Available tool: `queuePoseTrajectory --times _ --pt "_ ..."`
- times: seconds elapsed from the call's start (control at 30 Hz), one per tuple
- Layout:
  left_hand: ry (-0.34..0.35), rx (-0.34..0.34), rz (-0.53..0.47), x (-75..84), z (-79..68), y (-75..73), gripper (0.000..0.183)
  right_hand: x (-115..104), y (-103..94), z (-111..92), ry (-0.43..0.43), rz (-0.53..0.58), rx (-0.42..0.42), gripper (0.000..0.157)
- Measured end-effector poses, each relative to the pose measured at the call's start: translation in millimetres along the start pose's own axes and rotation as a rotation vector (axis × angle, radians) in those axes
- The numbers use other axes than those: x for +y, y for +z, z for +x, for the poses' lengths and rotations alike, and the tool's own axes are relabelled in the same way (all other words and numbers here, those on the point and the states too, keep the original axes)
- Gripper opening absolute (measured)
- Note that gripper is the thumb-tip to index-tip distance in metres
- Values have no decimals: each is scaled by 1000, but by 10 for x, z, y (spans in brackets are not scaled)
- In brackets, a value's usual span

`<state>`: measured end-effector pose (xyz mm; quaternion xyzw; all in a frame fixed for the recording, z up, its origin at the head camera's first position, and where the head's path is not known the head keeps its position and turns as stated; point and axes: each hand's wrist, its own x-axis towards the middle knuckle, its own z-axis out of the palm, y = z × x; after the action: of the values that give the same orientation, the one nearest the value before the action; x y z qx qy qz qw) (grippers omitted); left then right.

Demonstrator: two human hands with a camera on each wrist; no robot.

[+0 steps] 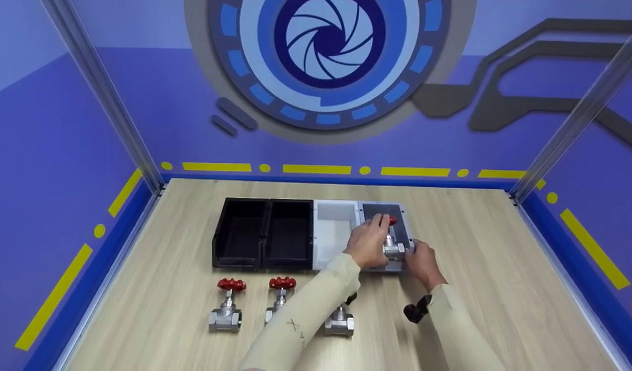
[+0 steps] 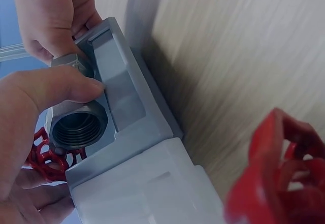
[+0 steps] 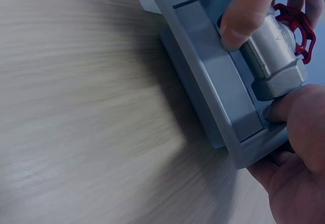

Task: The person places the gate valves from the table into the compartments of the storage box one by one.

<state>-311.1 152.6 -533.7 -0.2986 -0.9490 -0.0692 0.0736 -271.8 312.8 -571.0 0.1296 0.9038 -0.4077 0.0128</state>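
Note:
In the head view my left hand [image 1: 367,243] holds a metal gate valve [image 1: 393,249] with a red handwheel at the grey bin, the rightmost in a row. The left wrist view shows my thumb across the valve body [image 2: 78,125], its threaded opening facing the camera. My fingers reach toward the red handwheel [image 2: 48,158]. At the right front of the grey bin [image 3: 189,46], my right hand [image 1: 424,264] grips the wall, thumb inside the rim and fingers outside. The thumb tip lies right beside the valve's hex end [image 3: 284,82].
Two black bins [image 1: 266,242] and a white bin [image 1: 314,234] stand left of the grey one. In front, on the wooden table [image 1: 166,288], are a left valve [image 1: 226,314], a middle valve [image 1: 281,293] and a right valve [image 1: 339,323], the latter two partly behind my left arm.

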Motion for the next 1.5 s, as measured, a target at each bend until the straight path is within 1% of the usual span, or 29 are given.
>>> queuePoseTrajectory --times 0.17,0.3,0.4,0.73,0.97,1.13,1.3,1.4,1.5 --pt "-12 -6 -23 -13 26 14 103 0 -15 5 22 10 -18 31" --pt "-19 -19 -14 -26 46 12 101 10 -10 7 -20 -9 15 29" --pt "-21 -32 8 -39 58 10 100 14 -5 10 -47 -28 36 28" --pt "-27 -77 70 -54 122 61 102 20 23 17 -37 2 31 24" --pt "-11 -80 89 -45 159 79 99 13 25 6 -49 0 61 17" --pt "-10 -90 112 -47 176 92 96 18 42 10 -49 2 63 15" --pt "-2 -89 139 -40 216 112 92 22 39 7 -61 -8 62 17" --pt "2 -104 150 -28 242 132 92 32 29 5 -69 -16 57 18" --pt "7 -128 157 -16 262 151 92 45 19 5 -56 -10 52 17"
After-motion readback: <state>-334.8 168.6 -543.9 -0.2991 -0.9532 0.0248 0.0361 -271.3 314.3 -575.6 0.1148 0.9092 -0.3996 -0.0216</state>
